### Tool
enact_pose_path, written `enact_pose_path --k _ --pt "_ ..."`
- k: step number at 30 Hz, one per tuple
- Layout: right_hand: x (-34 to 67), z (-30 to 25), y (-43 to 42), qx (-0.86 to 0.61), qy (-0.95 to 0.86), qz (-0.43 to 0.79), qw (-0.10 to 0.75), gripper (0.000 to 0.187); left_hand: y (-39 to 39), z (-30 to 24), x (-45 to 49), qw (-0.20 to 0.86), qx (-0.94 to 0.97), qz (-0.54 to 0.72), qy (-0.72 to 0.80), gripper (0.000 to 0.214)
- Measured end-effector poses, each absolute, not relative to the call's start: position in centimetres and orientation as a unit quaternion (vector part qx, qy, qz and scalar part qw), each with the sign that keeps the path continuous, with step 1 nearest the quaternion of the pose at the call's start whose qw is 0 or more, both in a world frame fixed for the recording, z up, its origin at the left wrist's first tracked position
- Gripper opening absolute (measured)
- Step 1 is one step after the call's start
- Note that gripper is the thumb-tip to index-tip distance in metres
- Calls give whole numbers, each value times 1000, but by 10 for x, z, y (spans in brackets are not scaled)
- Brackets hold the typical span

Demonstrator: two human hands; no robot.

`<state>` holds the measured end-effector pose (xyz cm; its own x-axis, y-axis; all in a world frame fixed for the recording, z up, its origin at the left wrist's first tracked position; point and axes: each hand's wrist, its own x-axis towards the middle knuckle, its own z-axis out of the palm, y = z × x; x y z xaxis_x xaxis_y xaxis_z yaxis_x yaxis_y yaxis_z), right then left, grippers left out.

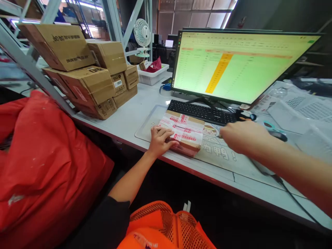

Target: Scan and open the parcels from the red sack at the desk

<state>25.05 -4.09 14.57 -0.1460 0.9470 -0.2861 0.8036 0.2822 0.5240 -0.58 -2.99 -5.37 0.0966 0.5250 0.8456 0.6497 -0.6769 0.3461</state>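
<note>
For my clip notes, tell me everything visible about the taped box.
The taped box looks like brown cardboard, with pale, red-printed tape across its top. A dark line marks the top; slit or seam, unclear. It lies flat on the desk mat, near the keyboard, the left grip on its left end.

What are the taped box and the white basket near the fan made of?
The taped box looks like cardboard, its bare brown parts matt; the shiny, red-printed tape is probably plastic film. The white basket looks like smooth moulded plastic, judging by its regular perforated side.
</note>
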Motion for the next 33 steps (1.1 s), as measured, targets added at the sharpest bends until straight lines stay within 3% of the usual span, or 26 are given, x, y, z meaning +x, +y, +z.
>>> enact_pose_path --k 2,6,10,12,15,17,22,26,29,33 --pt "285 131 -43 630 716 109 282 27 -32 -52 -6 55 -739 -538 -402 32" --pt "323 63 -52 683 700 108 178 48 -52 -48 -2 52 -745 -525 -407 32" --pt "330 1 -65 674 719 136 108 51 -80 -44 4 50 -753 -523 -396 33" --pt "325 -1 -64 665 735 131 26 48 -89 -43 6 52 -752 -520 -402 34" --pt "299 29 -52 588 789 79 -162 43 -92 -42 7 56 -750 -518 -407 33" --pt "272 52 -42 507 832 45 -222 43 -91 -42 7 58 -752 -514 -409 32" --pt "211 77 -27 426 902 34 -56 42 -90 -43 6 55 -755 -494 -428 32" --pt "199 76 -31 397 909 123 34 34 -90 -43 7 52 -755 -500 -421 33" --pt "202 72 -34 388 903 179 45 35 -90 -42 9 56 -749 -509 -422 32" --pt "208 67 -33 398 894 204 -3 44 -90 -41 12 66 -745 -518 -415 31"
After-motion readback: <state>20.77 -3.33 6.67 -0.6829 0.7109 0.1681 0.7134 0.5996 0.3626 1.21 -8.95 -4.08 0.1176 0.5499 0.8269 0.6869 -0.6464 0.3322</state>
